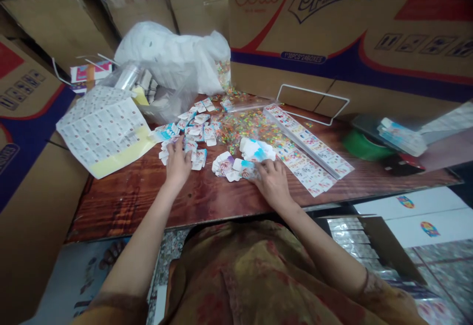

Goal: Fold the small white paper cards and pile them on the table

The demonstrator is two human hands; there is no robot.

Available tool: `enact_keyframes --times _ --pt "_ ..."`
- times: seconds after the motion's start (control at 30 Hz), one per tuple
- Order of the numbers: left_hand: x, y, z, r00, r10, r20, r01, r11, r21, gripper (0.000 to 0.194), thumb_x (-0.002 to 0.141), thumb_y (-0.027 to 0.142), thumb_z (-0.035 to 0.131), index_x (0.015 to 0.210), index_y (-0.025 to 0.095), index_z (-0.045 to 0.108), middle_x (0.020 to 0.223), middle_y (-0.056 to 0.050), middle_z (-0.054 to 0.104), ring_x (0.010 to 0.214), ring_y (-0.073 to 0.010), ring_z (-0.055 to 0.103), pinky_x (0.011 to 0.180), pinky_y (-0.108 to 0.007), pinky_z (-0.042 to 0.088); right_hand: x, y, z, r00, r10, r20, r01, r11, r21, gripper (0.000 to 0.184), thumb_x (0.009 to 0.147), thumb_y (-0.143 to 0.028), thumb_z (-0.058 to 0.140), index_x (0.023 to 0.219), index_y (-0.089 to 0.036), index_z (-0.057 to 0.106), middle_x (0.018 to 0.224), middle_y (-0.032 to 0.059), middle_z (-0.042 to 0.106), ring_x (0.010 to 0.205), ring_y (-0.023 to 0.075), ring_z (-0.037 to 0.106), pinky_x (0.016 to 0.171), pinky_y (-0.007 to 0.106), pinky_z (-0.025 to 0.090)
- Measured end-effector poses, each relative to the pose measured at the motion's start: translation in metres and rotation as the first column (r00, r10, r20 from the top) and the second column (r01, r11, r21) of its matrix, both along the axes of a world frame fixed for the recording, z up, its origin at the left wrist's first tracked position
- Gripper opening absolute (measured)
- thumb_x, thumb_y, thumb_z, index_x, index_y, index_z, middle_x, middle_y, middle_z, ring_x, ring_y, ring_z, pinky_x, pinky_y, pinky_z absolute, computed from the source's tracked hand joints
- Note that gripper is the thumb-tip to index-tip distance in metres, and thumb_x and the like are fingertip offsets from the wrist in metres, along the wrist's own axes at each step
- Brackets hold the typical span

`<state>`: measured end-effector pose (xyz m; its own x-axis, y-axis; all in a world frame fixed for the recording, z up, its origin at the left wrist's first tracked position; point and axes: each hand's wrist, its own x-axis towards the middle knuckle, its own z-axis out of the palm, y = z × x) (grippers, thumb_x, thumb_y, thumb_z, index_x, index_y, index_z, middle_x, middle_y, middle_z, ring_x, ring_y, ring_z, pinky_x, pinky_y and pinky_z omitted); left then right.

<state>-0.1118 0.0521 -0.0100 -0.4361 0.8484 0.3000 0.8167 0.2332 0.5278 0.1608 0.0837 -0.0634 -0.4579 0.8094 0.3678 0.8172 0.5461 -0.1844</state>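
Cardboard cartons (332,34) wall in the far side and left of a dark, reddish wooden table (155,197), their printed lettering cut off by the top of the frame. Much here is hard to read: the print on the folded sheet (105,133) at the left is too small to make out, and the white plastic bag (173,59) behind it hides whatever it holds, apart from a loose spill of tiny coloured bits (251,123) across the middle of the table. At the right edge a green tape roll (360,145) and a stack of small packets (402,138) blur toward the corner.

Scattered small flat card boxes (195,128), white with blue and pink print, lie in a loose heap ahead of the person. Their left hand (178,162) rests palm down with fingers spread on the near edge of that heap; whether it grips one I cannot tell. Their right hand (271,179) lies flat, fingers extended, touching a small clump of card boxes (231,165), just below a folded-up box (256,148). Nothing appears pinched in it, though the fingertips are partly lost among the cards.

Long sticker strips (314,150) run diagonally beside the right hand. A white wire frame (314,103) leans against the carton behind them.
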Motion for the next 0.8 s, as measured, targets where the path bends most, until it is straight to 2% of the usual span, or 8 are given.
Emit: enact_keyframes --times 0.17,0.3,0.4,0.43,0.5,0.6,0.7,0.8 --pt "0.037 -0.020 0.008 0.986 -0.077 -0.148 0.087 0.994 0.064 0.033 0.088 0.031 0.050 0.117 0.016 0.057 0.119 -0.017 0.052 0.119 -0.0329 0.045 0.102 -0.050 0.032 0.002 0.000 0.001 0.941 0.000 -0.339 -0.026 0.997 -0.069 0.017 0.086 -0.034 0.059 0.090 -0.020 0.068 0.089 0.0100 0.062 0.089 0.0270 0.053 0.086 0.045 0.042" --pt "0.093 -0.041 -0.002 0.928 -0.278 0.247 0.282 0.959 0.018 0.037 0.084 0.040 0.057 0.112 0.016 0.056 0.097 -0.009 0.063 0.096 -0.0239 0.057 0.090 -0.039 0.043 -0.003 -0.009 0.013 0.584 -0.216 -0.783 -0.200 0.896 -0.396 0.025 0.077 -0.044 0.068 0.073 -0.020 0.063 0.069 0.0023 0.061 0.062 0.0179 0.054 0.066 0.035 0.046" --pt "0.118 -0.046 -0.014 0.739 -0.336 0.584 0.404 0.915 0.016 0.036 0.084 0.041 0.055 0.109 0.015 0.057 0.094 -0.007 0.066 0.086 -0.0205 0.060 0.080 -0.032 0.047 -0.010 -0.021 0.024 0.382 -0.365 -0.849 -0.451 0.728 -0.517 0.033 0.068 -0.049 0.075 0.074 -0.020 0.060 0.061 -0.0015 0.059 0.052 0.0143 0.052 0.053 0.029 0.045" --pt "0.122 -0.046 -0.018 0.675 -0.351 0.649 0.432 0.901 0.039 0.034 0.087 0.041 0.051 0.107 0.015 0.057 0.095 -0.007 0.067 0.086 -0.0198 0.061 0.078 -0.031 0.047 -0.012 -0.024 0.028 0.384 -0.360 -0.850 -0.460 0.724 -0.515 0.033 0.069 -0.049 0.074 0.078 -0.020 0.060 0.061 -0.0017 0.059 0.052 0.0144 0.052 0.052 0.029 0.045" --pt "0.123 -0.047 -0.022 0.613 -0.379 0.694 0.470 0.880 0.066 0.031 0.090 0.039 0.045 0.106 0.015 0.058 0.098 -0.007 0.067 0.086 -0.0190 0.061 0.076 -0.029 0.047 -0.013 -0.030 0.033 0.461 -0.251 -0.851 -0.342 0.834 -0.432 0.031 0.074 -0.045 0.071 0.092 -0.021 0.063 0.072 0.0017 0.062 0.061 0.0168 0.057 0.059 0.032 0.049" --pt "0.119 -0.051 -0.019 0.671 -0.419 0.612 0.535 0.845 -0.008 0.027 0.090 0.035 0.043 0.101 0.015 0.058 0.091 -0.006 0.068 0.079 -0.0191 0.061 0.071 -0.028 0.046 -0.011 -0.033 0.038 0.717 0.010 -0.697 -0.126 0.985 -0.116 0.029 0.083 -0.036 0.064 0.108 -0.023 0.065 0.098 0.0091 0.062 0.086 0.0222 0.058 0.083 0.042 0.047" --pt "0.116 -0.055 -0.010 0.731 -0.458 0.506 0.574 0.813 -0.095 0.021 0.090 0.028 0.041 0.097 0.016 0.057 0.083 -0.005 0.068 0.074 -0.0196 0.062 0.067 -0.027 0.044 -0.010 -0.033 0.040 0.882 0.130 -0.452 -0.118 0.992 0.054 0.022 0.087 -0.034 0.060 0.105 -0.025 0.068 0.109 0.0111 0.059 0.091 0.0240 0.055 0.095 0.051 0.038" --pt "0.115 -0.058 -0.001 0.764 -0.498 0.410 0.597 0.786 -0.158 0.019 0.090 0.024 0.039 0.094 0.017 0.056 0.080 -0.006 0.066 0.071 -0.0196 0.061 0.067 -0.028 0.043 -0.009 -0.032 0.040 0.887 0.177 -0.426 -0.161 0.984 0.074 0.019 0.088 -0.033 0.059 0.101 -0.024 0.068 0.108 0.0108 0.059 0.092 0.0239 0.055 0.092 0.049 0.041"
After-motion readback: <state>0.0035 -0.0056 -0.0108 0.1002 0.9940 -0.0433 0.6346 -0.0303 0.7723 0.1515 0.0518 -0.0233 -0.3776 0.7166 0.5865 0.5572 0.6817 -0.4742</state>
